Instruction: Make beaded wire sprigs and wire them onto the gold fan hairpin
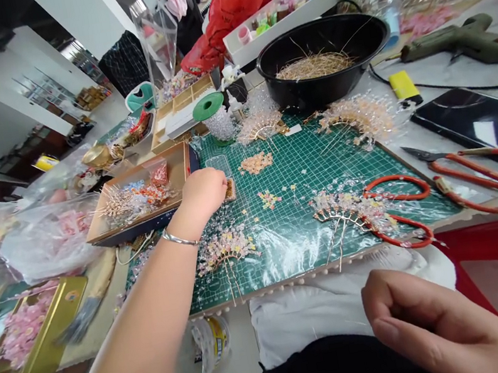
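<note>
My left hand [204,191], a silver bangle at its wrist, reaches over the green cutting mat [288,250] to a small clear box of gold beads [230,189]. Its fingers are closed and mostly turned away, so anything between them is hidden. Close to that forearm lies a beaded hair comb [226,245] with pink and yellow petals and long prongs. A second beaded comb [346,211] rests at the mat's front, partly over red-handled scissors [397,187]. Above my lap, my right hand [423,313] is curled closed, thumb against the forefinger; what it holds, if anything, cannot be made out.
Small piles of peach petals [255,162] and yellow-pink petals [270,199] lie on the mat. Behind stand a green spool [208,106] and a black basin [323,91]. An open box [144,217] sits left; a glue gun [464,42], phone [472,123] and shears [490,171] lie right.
</note>
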`<act>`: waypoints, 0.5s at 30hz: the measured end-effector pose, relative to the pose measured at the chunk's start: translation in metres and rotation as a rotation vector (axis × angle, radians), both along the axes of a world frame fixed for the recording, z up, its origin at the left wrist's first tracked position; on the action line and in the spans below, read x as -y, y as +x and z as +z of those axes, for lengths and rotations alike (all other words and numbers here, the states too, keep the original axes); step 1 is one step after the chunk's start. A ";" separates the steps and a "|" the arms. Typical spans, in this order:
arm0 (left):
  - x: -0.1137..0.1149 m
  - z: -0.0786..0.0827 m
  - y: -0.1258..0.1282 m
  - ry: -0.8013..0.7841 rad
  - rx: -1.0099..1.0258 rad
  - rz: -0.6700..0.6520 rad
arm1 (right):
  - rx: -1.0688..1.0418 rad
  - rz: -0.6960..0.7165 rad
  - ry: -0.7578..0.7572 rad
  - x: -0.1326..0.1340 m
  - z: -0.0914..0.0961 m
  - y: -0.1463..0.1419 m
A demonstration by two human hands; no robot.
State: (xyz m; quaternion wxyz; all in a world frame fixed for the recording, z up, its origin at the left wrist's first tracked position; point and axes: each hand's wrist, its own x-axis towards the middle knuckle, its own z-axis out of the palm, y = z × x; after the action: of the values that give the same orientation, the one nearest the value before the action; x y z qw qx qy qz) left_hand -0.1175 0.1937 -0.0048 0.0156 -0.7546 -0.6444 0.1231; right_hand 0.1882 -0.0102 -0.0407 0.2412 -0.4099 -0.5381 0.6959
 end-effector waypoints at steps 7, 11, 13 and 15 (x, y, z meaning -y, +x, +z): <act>0.003 0.008 -0.007 0.062 0.073 -0.014 | 0.035 -0.049 0.030 -0.001 0.007 -0.003; 0.007 0.015 -0.010 0.101 0.172 0.012 | 0.068 -0.040 0.096 0.000 0.014 -0.003; 0.010 0.020 -0.011 0.136 0.238 0.036 | 0.086 -0.054 0.116 0.002 0.016 -0.003; 0.017 0.027 -0.008 0.183 0.324 0.058 | 0.089 -0.053 0.126 0.004 0.017 -0.002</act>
State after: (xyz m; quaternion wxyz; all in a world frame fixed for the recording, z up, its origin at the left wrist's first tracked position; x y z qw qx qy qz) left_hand -0.1258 0.1771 0.0219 -0.0236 -0.7410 -0.6685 -0.0586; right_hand 0.1867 -0.0145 -0.0242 0.2607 -0.4387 -0.5801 0.6349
